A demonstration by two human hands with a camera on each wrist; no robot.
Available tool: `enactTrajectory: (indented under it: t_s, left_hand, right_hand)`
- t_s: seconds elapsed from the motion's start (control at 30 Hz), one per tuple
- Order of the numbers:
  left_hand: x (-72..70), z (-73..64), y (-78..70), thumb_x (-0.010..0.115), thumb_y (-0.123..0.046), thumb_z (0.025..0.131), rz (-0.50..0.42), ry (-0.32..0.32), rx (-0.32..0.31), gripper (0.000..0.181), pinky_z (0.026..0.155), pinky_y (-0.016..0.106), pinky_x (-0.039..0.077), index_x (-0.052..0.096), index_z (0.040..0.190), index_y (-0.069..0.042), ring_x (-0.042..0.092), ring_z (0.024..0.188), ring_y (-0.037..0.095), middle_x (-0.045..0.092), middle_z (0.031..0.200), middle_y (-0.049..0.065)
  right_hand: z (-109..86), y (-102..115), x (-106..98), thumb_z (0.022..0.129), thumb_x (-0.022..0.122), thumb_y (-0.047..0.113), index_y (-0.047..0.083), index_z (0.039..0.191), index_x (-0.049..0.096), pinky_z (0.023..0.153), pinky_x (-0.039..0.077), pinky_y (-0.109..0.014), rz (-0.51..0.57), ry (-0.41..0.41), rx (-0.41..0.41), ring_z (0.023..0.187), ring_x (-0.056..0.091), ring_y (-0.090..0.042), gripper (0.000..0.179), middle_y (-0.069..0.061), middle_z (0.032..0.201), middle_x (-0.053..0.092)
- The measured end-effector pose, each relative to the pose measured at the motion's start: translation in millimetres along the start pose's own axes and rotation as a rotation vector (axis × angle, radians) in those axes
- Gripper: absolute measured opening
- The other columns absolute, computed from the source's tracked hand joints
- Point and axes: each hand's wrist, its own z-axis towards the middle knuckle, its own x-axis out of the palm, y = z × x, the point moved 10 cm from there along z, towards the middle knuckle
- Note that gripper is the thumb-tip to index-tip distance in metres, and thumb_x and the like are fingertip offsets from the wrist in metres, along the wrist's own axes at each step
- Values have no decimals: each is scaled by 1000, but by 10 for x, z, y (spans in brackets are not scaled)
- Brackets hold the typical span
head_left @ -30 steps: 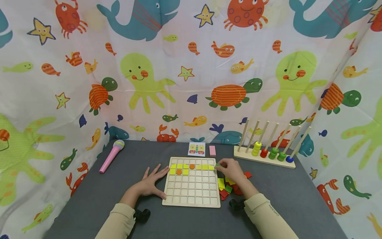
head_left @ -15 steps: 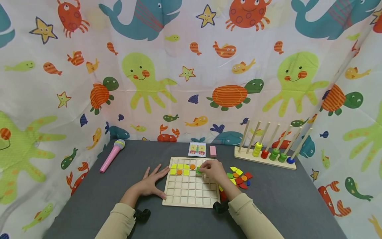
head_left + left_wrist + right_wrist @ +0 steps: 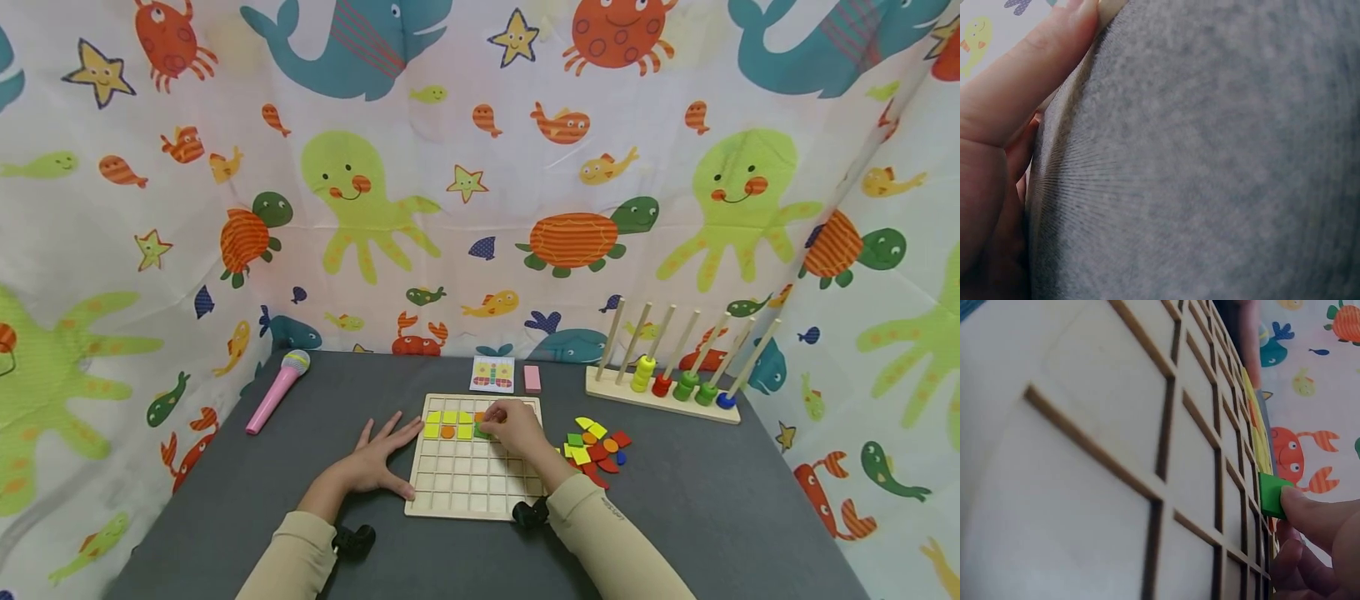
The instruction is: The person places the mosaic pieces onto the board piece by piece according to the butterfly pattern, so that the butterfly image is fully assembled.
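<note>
A wooden grid board [image 3: 472, 487] lies on the dark table, with yellow tiles [image 3: 449, 417] and an orange round tile [image 3: 447, 432] in its upper rows. My left hand [image 3: 367, 467] has its fingers spread, and its fingertips and thumb touch the board's left edge. Over the upper middle of the grid, my right hand [image 3: 516, 427] pinches a green square tile [image 3: 1274, 495] between thumb and fingers. In the right wrist view that tile is at a grid cell, beside the yellow ones. The right hand hides the cells beneath it.
Loose tiles [image 3: 596, 452] in several colours lie right of the board. Behind it are a picture card [image 3: 492, 374] and a pink block [image 3: 532, 379]. A peg rack [image 3: 667, 397] with rings stands back right; a pink toy microphone [image 3: 277, 392] lies left.
My right hand has carried the green tile leftward from the board's right edge to the cell beside the yellow tiles. The left hand has stayed at the board's left edge.
</note>
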Motion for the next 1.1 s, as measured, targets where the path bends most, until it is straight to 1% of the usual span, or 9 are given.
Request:
enactTrajectory:
  t_s: [0.27, 0.4, 0.5, 0.63, 0.87, 1.1]
  left_hand:
    - [4, -15, 1, 84, -70, 62, -6, 0, -1, 125, 117, 65, -18, 22, 162, -29, -3, 158, 32, 17, 170, -4]
    - [23, -9, 27, 84, -70, 61, -18, -2, 8, 127, 117, 64, -19, 22, 163, -27, -3, 158, 33, 17, 170, -1]
    - [26, -7, 38, 84, -70, 61, -21, -2, 10, 128, 117, 64, -20, 22, 163, -26, -4, 157, 34, 17, 170, 1]
    - [17, -3, 34, 84, -70, 61, -19, -2, 2, 127, 117, 64, -19, 22, 163, -27, -3, 158, 34, 18, 170, 0]
    - [28, 9, 28, 85, -70, 61, -8, -1, -1, 127, 117, 65, -17, 23, 163, -26, -3, 158, 34, 18, 170, 0]
    - [15, -3, 21, 85, -69, 60, -10, -6, 1, 128, 117, 64, -17, 24, 162, -24, -2, 157, 35, 19, 170, 1]
  right_hand:
    - [-2, 16, 63, 88, 80, 26, 20, 87, 77, 67, 47, -31, -137, 25, 16, 74, 56, -16, 7, 5, 79, 66]
    - [-6, 26, 63, 88, 81, 25, 19, 88, 77, 67, 47, -31, -155, 33, 16, 74, 56, -16, 7, 4, 79, 65]
    - [-16, 53, 45, 88, 80, 25, 18, 91, 77, 66, 47, -31, -149, 32, -9, 74, 56, -16, 9, 5, 79, 65]
    - [-52, 72, -46, 88, 80, 25, 16, 95, 78, 66, 47, -31, -142, 15, -27, 76, 57, -15, 12, 5, 81, 66]
    - [-149, 50, -287, 90, 78, 24, 15, 98, 78, 67, 49, -32, -173, -35, -19, 78, 58, -16, 12, 3, 83, 67]
    - [-248, -32, -467, 90, 78, 23, 13, 98, 78, 64, 49, -29, -145, -84, -6, 78, 59, -17, 12, 2, 82, 68]
